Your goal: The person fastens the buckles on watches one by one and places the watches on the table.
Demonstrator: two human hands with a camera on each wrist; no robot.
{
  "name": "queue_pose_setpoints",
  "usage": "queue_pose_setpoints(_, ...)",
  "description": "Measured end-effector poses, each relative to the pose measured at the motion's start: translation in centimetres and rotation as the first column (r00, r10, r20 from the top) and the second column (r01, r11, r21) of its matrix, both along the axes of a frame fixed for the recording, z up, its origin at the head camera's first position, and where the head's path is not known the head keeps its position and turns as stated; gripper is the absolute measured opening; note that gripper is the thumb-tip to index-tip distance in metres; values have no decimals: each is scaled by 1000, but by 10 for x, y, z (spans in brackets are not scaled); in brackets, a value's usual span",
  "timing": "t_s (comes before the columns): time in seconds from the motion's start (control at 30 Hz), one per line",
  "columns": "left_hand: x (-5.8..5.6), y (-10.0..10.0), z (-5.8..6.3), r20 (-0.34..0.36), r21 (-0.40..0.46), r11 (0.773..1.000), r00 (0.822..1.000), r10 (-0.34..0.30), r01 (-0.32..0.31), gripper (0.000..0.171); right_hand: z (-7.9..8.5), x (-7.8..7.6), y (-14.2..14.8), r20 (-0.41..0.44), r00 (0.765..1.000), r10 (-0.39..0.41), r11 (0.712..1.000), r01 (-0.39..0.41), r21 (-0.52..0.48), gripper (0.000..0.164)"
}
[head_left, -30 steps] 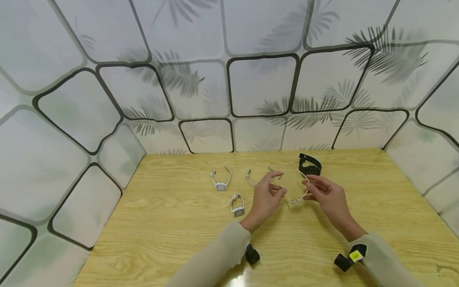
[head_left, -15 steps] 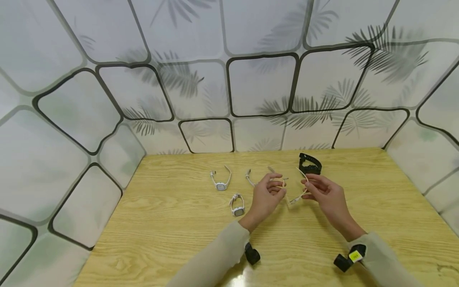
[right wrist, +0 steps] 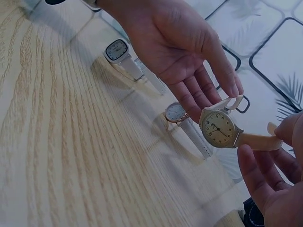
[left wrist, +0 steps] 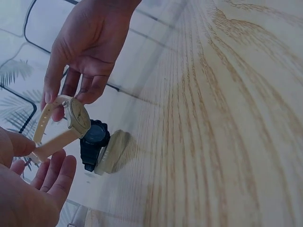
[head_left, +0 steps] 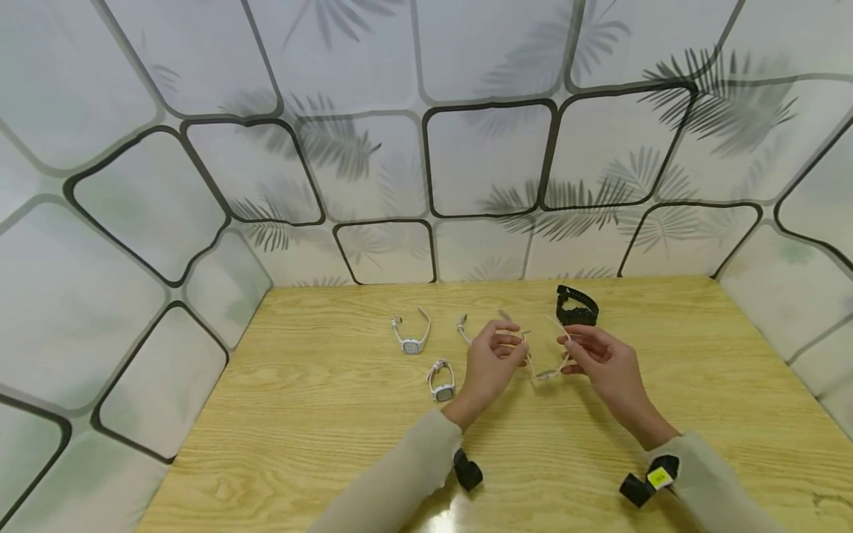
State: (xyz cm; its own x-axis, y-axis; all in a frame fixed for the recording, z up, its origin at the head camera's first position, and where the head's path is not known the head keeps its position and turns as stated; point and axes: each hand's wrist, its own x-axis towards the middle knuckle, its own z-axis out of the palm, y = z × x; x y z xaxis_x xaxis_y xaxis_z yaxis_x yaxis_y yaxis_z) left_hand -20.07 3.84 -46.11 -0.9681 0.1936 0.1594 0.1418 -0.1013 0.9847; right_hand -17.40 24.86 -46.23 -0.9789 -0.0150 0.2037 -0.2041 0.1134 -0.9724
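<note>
A wristwatch with a cream strap and a round numbered face (right wrist: pixel 219 128) is held up between both hands over the wooden table. My left hand (head_left: pixel 492 357) pinches the buckle end of its strap, and the metal buckle (right wrist: pixel 244 105) sticks out beyond the fingertips. Thumb and fingers of my right hand (head_left: pixel 605 363) pinch the other strap half, the one with the holes. Between the hands the watch face hangs low, and the strap ends point up and away. Behind the left hand, a white-strapped watch (head_left: pixel 463 324) is partly hidden.
On the left of the wooden table (head_left: pixel 320 429) lie two more white watches, one farther back (head_left: pixel 411 346) and one nearer (head_left: pixel 443 392). A black watch (head_left: pixel 578 314) stands just behind the right hand. A patterned curtain (head_left: pixel 380 178) borders the table's back and sides.
The left hand has shifted slightly left, drawing the buckle end a little away from the right hand. The hanging watch face has tilted and swung a bit; both hands keep their grip.
</note>
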Motion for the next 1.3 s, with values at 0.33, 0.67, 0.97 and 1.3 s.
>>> queue_pose_setpoints(0.33, 1, -4, 3, 17, 38, 999, 999, -27, 27, 20, 1, 3, 0, -23, 1000, -20, 997, 22, 70, 33)
queue_pose_setpoints(0.67, 2, -7, 4, 23, 55, 998, 999, -39, 38, 22, 2, 5, 1, -36, 999, -33, 990, 37, 133, 30)
queue_pose_setpoints(0.97, 0, -15, 7, 66, 3, 997, 995, -77, 77, 30, 9, 6, 4, -38, 999, -2, 980, 10, 198, 34)
queue_pose_setpoints(1.3, -1, -20, 5, 87, 13, 994, 990, -107, 106, 21, 9, 7, 2, -43, 999, 7, 972, 3, 233, 30)
